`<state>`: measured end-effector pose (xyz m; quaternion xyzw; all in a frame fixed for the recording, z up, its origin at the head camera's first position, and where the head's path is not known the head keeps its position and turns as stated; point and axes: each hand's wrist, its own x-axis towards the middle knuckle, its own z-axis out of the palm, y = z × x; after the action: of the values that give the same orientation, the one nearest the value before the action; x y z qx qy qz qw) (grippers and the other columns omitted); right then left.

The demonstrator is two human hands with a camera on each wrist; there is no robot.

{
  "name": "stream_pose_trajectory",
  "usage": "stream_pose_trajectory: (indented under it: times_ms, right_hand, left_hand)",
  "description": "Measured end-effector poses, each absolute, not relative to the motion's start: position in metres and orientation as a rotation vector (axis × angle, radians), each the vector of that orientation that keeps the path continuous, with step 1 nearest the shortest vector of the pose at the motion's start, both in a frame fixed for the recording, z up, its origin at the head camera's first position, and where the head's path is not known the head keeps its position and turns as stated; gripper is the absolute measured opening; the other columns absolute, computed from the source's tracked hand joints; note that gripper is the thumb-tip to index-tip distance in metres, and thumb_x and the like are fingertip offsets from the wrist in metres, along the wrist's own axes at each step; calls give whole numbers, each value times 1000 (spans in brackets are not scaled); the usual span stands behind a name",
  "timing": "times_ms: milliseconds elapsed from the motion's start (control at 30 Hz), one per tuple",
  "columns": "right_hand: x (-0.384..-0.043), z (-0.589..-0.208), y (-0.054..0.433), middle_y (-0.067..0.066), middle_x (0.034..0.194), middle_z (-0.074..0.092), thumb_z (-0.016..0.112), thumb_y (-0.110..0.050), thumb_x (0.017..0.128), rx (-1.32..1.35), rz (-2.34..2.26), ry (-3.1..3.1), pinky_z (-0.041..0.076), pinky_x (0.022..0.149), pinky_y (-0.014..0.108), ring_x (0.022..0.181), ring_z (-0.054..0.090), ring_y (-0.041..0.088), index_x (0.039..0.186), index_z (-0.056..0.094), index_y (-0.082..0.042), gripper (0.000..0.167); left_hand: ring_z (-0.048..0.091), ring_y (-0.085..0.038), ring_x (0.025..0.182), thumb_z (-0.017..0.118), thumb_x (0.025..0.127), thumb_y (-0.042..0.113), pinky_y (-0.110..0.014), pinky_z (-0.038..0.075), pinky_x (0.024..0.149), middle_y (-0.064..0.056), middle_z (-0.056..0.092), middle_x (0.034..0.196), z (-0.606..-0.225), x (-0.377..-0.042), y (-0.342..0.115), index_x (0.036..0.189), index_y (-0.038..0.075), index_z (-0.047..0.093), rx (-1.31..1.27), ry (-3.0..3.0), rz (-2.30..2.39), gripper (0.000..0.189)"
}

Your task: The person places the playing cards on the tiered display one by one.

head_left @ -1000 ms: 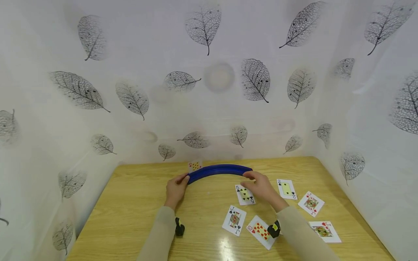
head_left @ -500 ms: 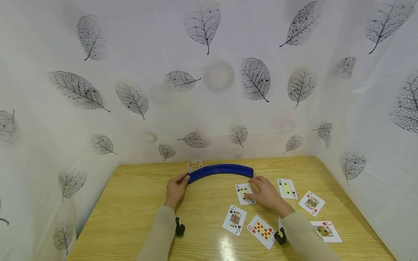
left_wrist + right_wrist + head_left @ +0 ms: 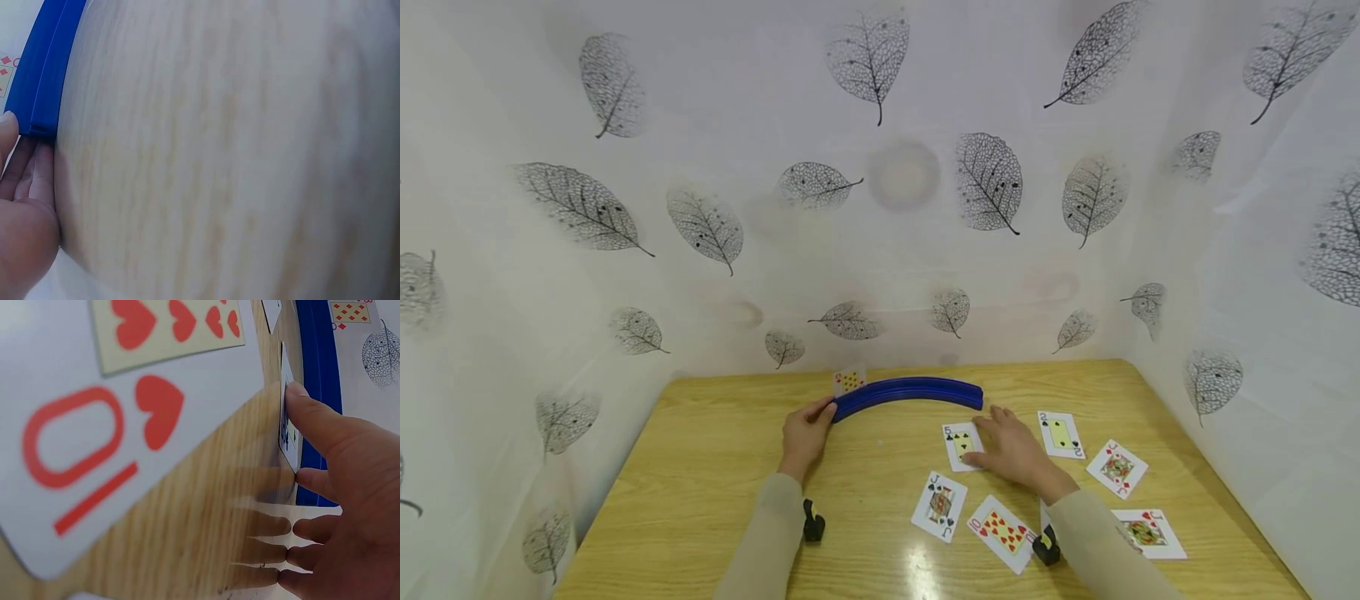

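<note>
Left hand [image 3: 805, 437] pinches end of holder [image 3: 910, 388], near far edge of table [image 3: 715, 467]. Right hand [image 3: 1015, 448], fingers spread, touches five [image 3: 957, 445]. For good pickup, better raise edge gently, without bending.

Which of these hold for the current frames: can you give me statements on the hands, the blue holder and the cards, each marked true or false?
1. The left hand holds the left end of the blue holder. True.
2. The right hand grips the blue holder's right end. False: it is at the five card, thumb over that card.
3. The ten of hearts lies face up on the table. True.
4. The card with red diamond pips stands at the holder's right end. False: it is near the left end.
5. The two card lies to the right of the five card. True.
</note>
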<state>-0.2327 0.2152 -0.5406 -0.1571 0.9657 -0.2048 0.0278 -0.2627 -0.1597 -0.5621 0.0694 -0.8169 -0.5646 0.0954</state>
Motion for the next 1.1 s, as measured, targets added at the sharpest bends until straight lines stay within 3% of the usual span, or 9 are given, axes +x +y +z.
stream_pose_trajectory:
  times_ms: [400, 733, 900, 1100]
  right_hand:
    - [-235, -538, 213, 40, 155, 44, 82, -49, 89, -488, -671, 2964, 32, 121, 73, 146, 35, 64, 145, 58, 3, 80]
    - [-235, -536, 207, 28, 147, 58, 91, -32, 84, -305, -941, 2891, 42, 118, 65, 140, 50, 52, 145, 53, 3, 80]
    - [-235, -535, 203, 23, 136, 66, 90, -24, 85, -267, -1003, 2888, 50, 110, 61, 128, 61, 45, 142, 54, 0, 71]
    - [-238, -535, 200, 10, 107, 72, 83, -11, 91, -251, -1069, 2871, 60, 85, 44, 94, 68, 23, 137, 55, -5, 55]
  left_hand:
    - [66, -37, 131, 71, 103, 23, -51, 51, 115, -16, 73, 134, -564, -264, -160, 129, 7, 77, 218, -2416, -1677, 31]
    - [67, -36, 129, 73, 102, 25, -51, 52, 114, -14, 74, 132, -568, -267, -161, 128, 10, 77, 214, -2405, -1693, 30]
    - [68, -36, 128, 72, 102, 24, -51, 52, 113, -14, 75, 131, -567, -267, -161, 127, 9, 78, 204, -2410, -1672, 30]
    - [67, -35, 130, 72, 102, 24, -51, 51, 115, -15, 74, 133, -566, -266, -162, 128, 8, 77, 214, -2409, -1687, 31]
